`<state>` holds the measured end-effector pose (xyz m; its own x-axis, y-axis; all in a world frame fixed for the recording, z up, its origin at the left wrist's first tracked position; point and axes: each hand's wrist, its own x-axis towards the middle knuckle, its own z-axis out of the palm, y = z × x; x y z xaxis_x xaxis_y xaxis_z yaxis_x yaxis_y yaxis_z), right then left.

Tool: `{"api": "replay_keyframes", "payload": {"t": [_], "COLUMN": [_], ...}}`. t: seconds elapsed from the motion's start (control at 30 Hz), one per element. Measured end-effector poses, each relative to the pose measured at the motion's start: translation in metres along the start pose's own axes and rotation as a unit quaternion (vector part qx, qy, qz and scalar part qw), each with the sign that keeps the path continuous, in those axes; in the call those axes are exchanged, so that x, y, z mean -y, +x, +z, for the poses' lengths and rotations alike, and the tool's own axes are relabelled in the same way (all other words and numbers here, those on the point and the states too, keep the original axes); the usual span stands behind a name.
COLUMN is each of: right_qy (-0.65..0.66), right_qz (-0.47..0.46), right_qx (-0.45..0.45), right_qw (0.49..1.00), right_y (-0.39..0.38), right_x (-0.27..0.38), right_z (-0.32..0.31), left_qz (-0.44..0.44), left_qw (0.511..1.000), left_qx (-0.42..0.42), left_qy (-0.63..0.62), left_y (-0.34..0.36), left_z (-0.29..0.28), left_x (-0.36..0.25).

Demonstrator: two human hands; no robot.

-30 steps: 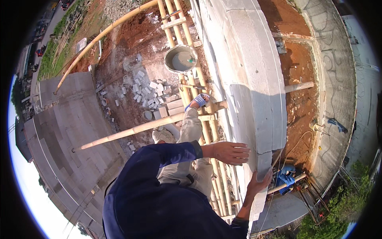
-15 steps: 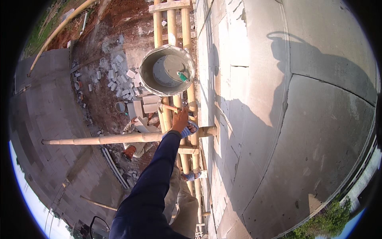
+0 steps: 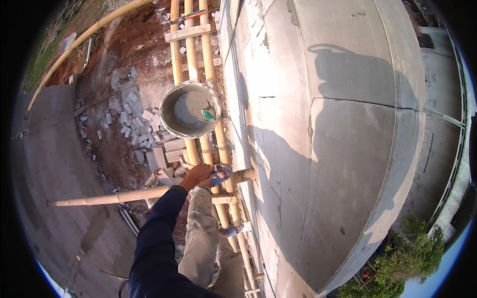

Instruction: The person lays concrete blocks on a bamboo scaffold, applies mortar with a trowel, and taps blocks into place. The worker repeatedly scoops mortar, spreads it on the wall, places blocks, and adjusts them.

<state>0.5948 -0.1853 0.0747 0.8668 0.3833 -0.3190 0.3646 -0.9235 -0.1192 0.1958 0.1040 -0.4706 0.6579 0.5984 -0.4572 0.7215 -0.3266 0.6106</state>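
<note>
My left hand [image 3: 198,175], at the end of a dark blue sleeve, is closed around the handle of what looks like a hammer [image 3: 183,162]. Its small head points left, and part of the handle is hidden by my fingers. The hand is just left of my foot in a blue striped sandal [image 3: 221,174], above the bamboo scaffold poles [image 3: 206,151]. Beyond it on the poles stands a round bucket [image 3: 169,110] with grey mortar [image 3: 191,107] inside. A green-handled tool [image 3: 207,115] rests in the mortar. My right hand is out of view.
A tall grey block wall [image 3: 348,174] rises along the right, my shadow on it. A bamboo pole [image 3: 109,197] crosses at left. Far below lie white block pieces [image 3: 131,116]; a person [image 3: 152,181] there is partly hidden. A red-and-blue rod [image 3: 189,16] lies across the far poles.
My left hand has drawn back toward me and left with the hammer, its elbow more bent. My view has turned right, and the bucket appears farther left and lower.
</note>
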Motion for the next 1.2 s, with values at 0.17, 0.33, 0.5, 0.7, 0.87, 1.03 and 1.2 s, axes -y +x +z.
{"api": "replay_keyframes", "payload": {"t": [0.17,0.33,0.5,0.7,0.87,1.03,1.2], "right_qy": [-0.099,-0.113,-0.095,-0.094,-0.042,0.154,-0.065], "right_qz": [-0.17,-0.18,-0.139,-0.167,-0.176,-0.122,-0.387], "right_qx": [-0.047,-0.072,-0.043,0.024,0.061,0.026,-0.139], "right_qw": [0.979,0.974,0.985,0.981,0.982,0.98,0.909], "right_y": [-0.021,-0.033,-0.037,-0.022,-0.014,-0.007,-0.036], "right_x": [-0.02,-0.038,-0.041,-0.035,-0.028,-0.042,-0.014], "right_z": [-0.022,-0.029,-0.019,-0.022,-0.038,-0.058,-0.073], "left_qz": [0.035,0.035,0.03,-0.051,-0.18,-0.115,0.023], "left_qw": [0.98,0.936,0.939,0.924,0.923,0.955,0.974], "left_qx": [-0.047,0.005,0.175,0.12,0.051,0.024,0.011], "left_qy": [-0.191,-0.35,-0.294,-0.36,-0.335,-0.271,-0.226], "left_y": [-0.077,-0.146,-0.17,-0.163,-0.162,-0.156,-0.12], "left_z": [-0.124,-0.208,-0.19,-0.127,-0.136,-0.128,-0.106], "left_x": [-0.158,-0.353,-0.5,-0.601,-0.632,-0.641,-0.565]}}
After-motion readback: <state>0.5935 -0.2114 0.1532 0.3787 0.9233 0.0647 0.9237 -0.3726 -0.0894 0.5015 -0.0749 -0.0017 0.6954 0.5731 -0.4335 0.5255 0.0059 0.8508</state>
